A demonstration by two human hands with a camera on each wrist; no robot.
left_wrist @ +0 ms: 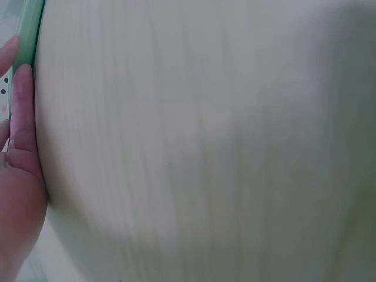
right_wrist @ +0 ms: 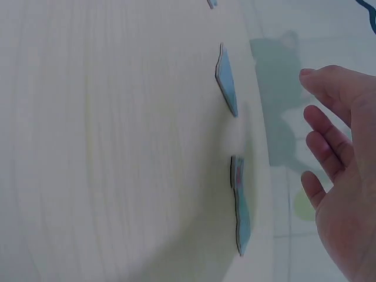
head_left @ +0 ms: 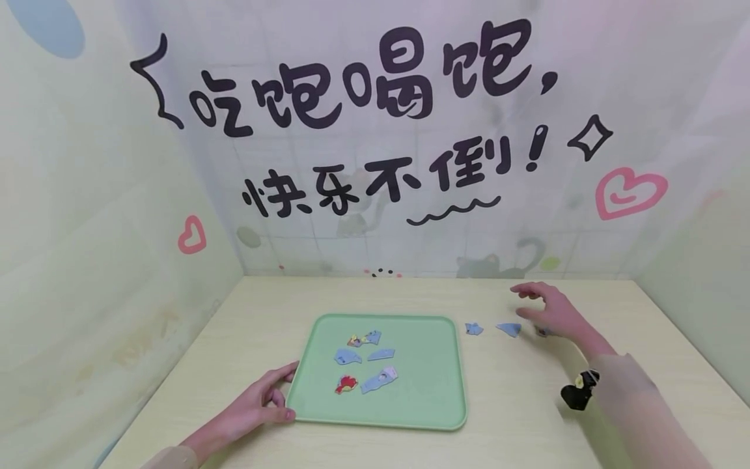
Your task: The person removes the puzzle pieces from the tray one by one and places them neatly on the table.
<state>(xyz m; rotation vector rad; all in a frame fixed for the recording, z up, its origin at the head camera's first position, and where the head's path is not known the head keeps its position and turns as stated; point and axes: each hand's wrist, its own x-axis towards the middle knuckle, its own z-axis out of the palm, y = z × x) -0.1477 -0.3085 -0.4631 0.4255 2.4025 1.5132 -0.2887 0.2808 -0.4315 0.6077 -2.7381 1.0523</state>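
My right hand point(head_left: 553, 314) hangs over the tabletop point(head_left: 504, 404), fingers loosely bent and apart, holding nothing; it partly hides a small piece point(head_left: 541, 331), with a pointed blue piece point(head_left: 508, 329) and a smaller blue piece point(head_left: 474, 328) in line towards the green tray point(head_left: 424, 371); my left hand point(head_left: 258, 405) touches the tray's left edge, fingers extended, thumb by the near corner; on the tray lie more pieces, among them a red piece point(head_left: 346, 383) and a long blue piece point(head_left: 379, 379); a black wrist device point(head_left: 579, 391) sits below my right forearm; behind stands a wall point(head_left: 293, 254) with dark lettering point(head_left: 394, 179).

From my left wrist, my fingers lie along the green rim; bare wood grain fills most of the view.

From my right wrist, my parted fingers show against the wall, apart from the pieces; the topmost piece is cut off by the frame.
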